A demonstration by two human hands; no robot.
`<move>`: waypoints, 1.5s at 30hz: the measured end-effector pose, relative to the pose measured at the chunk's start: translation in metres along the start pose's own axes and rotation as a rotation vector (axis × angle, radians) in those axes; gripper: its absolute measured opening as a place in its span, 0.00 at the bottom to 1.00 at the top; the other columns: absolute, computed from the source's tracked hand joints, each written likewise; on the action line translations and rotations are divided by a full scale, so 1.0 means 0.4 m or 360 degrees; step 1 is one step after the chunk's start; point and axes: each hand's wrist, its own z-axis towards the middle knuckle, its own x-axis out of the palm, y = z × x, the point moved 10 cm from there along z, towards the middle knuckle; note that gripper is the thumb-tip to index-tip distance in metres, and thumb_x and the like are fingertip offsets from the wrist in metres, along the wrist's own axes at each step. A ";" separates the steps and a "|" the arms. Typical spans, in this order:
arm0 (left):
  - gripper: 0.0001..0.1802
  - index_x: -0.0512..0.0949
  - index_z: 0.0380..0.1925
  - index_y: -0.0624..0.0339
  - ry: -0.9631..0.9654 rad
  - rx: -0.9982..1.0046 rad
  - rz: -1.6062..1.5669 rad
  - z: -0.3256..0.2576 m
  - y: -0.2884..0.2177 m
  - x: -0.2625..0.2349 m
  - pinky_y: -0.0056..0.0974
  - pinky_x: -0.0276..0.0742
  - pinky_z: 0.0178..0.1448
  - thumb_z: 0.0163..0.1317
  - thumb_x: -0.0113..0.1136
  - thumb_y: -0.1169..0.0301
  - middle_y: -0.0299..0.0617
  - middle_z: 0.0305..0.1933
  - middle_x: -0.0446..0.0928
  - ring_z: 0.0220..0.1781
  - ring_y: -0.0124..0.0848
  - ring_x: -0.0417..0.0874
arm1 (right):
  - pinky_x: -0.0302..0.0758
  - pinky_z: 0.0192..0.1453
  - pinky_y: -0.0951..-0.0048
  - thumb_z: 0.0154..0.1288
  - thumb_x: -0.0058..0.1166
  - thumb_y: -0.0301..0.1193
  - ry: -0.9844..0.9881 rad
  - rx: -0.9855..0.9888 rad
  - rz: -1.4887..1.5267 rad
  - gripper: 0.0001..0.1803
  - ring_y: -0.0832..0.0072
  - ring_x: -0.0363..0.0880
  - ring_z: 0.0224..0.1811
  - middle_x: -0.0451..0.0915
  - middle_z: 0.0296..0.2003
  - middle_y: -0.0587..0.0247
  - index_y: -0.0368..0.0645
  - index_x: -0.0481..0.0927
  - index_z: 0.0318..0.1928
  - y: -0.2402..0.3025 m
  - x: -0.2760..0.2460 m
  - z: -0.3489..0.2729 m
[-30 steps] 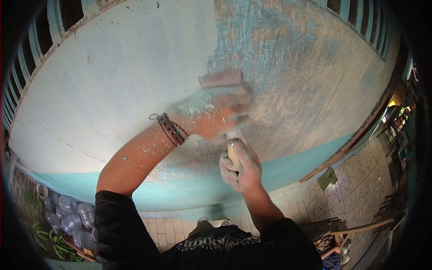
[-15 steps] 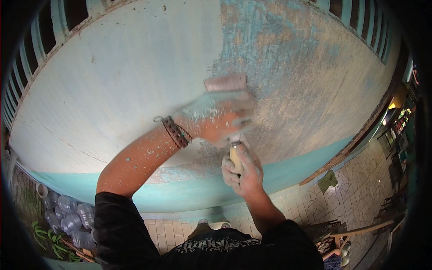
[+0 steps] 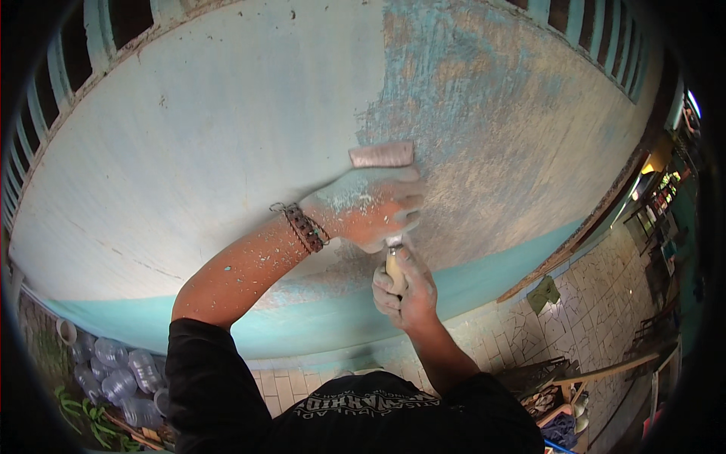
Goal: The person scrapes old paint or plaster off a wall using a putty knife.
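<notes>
A paint scraper [image 3: 382,154] lies against the wall, its wide, dusty blade edge showing beyond my left hand. My left hand [image 3: 370,204], coated in pale dust and paint flakes, presses over the blade with fingers bent and hides its middle. Below it, my right hand [image 3: 408,291] is closed round the scraper's pale handle, also dusty. The wall [image 3: 227,136] is smooth pale blue-grey left of the blade. To the right lies a rough scraped patch [image 3: 469,151] of mottled blue and beige. A turquoise band [image 3: 484,276] runs along the wall's base.
Slatted openings [image 3: 597,38] line the wall's top at both sides. Several clear plastic bottles [image 3: 121,378] lie at the lower left beside green plants [image 3: 83,416]. A green cloth [image 3: 542,295] rests on the tiled floor [image 3: 597,303]. Wooden pieces and clutter [image 3: 560,401] stand at the lower right.
Both hands have moved a little down the wall with the scraper, its blade edge now lower. The view has shifted slightly. Each hand keeps its hold.
</notes>
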 end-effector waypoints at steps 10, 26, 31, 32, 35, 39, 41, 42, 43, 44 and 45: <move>0.21 0.79 0.41 0.59 -0.0011 0.0023 -0.0017 -0.013 -0.005 -0.034 0.48 0.62 0.69 0.46 0.60 0.62 0.47 0.58 0.71 0.65 0.46 0.67 | 0.54 0.11 0.83 0.70 0.45 0.40 -0.0114 -0.0131 0.0063 0.20 0.83 0.58 0.11 0.66 0.20 0.65 0.50 0.66 0.59 0.000 0.019 0.006; 0.31 0.62 0.65 0.51 -0.0257 -0.1320 0.0257 -0.382 0.036 -0.033 0.50 0.42 0.75 0.62 0.51 0.57 0.43 0.71 0.57 0.74 0.38 0.54 | 0.55 0.12 0.83 0.72 0.40 0.42 -0.0182 -0.0343 -0.0306 0.15 0.83 0.59 0.11 0.68 0.21 0.64 0.47 0.67 0.50 -0.111 -0.044 -0.031; 0.32 0.61 0.66 0.45 -0.0387 -0.1091 0.0329 -0.293 0.150 -0.169 0.49 0.46 0.74 0.61 0.53 0.59 0.40 0.72 0.55 0.73 0.36 0.55 | 0.54 0.12 0.83 0.72 0.41 0.40 -0.0072 -0.0470 -0.0495 0.19 0.85 0.58 0.11 0.68 0.22 0.63 0.44 0.67 0.56 -0.060 -0.052 -0.038; 0.33 0.61 0.67 0.45 -0.0446 -0.0968 0.0345 -0.255 0.171 -0.210 0.49 0.46 0.75 0.60 0.53 0.59 0.39 0.72 0.55 0.73 0.36 0.55 | 0.53 0.11 0.83 0.72 0.42 0.40 -0.0150 -0.0495 -0.0470 0.18 0.85 0.57 0.10 0.69 0.22 0.63 0.44 0.67 0.55 -0.046 -0.054 -0.041; 0.34 0.60 0.67 0.45 -0.0549 -0.0663 0.0362 -0.156 0.242 -0.277 0.48 0.47 0.75 0.59 0.55 0.57 0.40 0.72 0.55 0.73 0.37 0.55 | 0.53 0.11 0.82 0.72 0.43 0.39 -0.0254 -0.0474 -0.0332 0.17 0.84 0.57 0.10 0.69 0.22 0.63 0.43 0.68 0.54 -0.045 -0.060 -0.044; 0.35 0.60 0.66 0.45 -0.0865 -0.0812 0.0588 -0.196 0.277 -0.413 0.49 0.49 0.75 0.58 0.58 0.55 0.43 0.71 0.56 0.73 0.40 0.56 | 0.57 0.11 0.82 0.71 0.42 0.40 -0.0165 -0.0404 -0.0349 0.18 0.81 0.62 0.11 0.69 0.21 0.62 0.43 0.66 0.54 -0.067 -0.041 -0.043; 0.37 0.62 0.66 0.48 -0.1023 -0.1141 0.0672 -0.281 0.257 -0.413 0.51 0.45 0.74 0.56 0.60 0.54 0.48 0.71 0.55 0.73 0.43 0.53 | 0.57 0.11 0.82 0.71 0.43 0.40 -0.0232 -0.0353 -0.0313 0.17 0.81 0.63 0.11 0.70 0.22 0.63 0.44 0.66 0.54 -0.063 -0.060 -0.066; 0.37 0.61 0.67 0.50 -0.1081 -0.1303 0.0662 -0.345 0.226 -0.398 0.54 0.42 0.74 0.57 0.58 0.54 0.51 0.72 0.53 0.74 0.46 0.50 | 0.57 0.11 0.82 0.71 0.43 0.40 -0.0244 -0.0348 -0.0310 0.17 0.81 0.63 0.11 0.70 0.22 0.63 0.44 0.66 0.54 -0.057 -0.075 -0.079; 0.38 0.58 0.67 0.53 -0.1067 -0.1561 0.0734 -0.409 0.195 -0.358 0.57 0.37 0.73 0.59 0.56 0.54 0.54 0.73 0.49 0.75 0.49 0.46 | 0.57 0.11 0.82 0.71 0.43 0.39 -0.0237 -0.0430 -0.0411 0.17 0.81 0.63 0.11 0.70 0.22 0.63 0.44 0.66 0.54 -0.040 -0.089 -0.093; 0.39 0.56 0.68 0.56 -0.0996 -0.1893 0.0798 -0.526 0.179 -0.269 0.60 0.33 0.73 0.60 0.54 0.54 0.58 0.73 0.45 0.75 0.53 0.42 | 0.57 0.11 0.82 0.71 0.43 0.38 -0.0231 -0.0430 -0.0537 0.16 0.82 0.63 0.11 0.70 0.22 0.63 0.44 0.66 0.54 -0.048 -0.091 -0.059; 0.40 0.53 0.69 0.60 -0.0909 -0.2108 0.0746 -0.593 0.129 -0.208 0.62 0.31 0.72 0.62 0.52 0.53 0.60 0.74 0.41 0.75 0.55 0.38 | 0.57 0.11 0.82 0.71 0.43 0.38 -0.0243 -0.0406 -0.0527 0.16 0.82 0.63 0.11 0.70 0.22 0.63 0.44 0.66 0.54 -0.051 -0.097 -0.061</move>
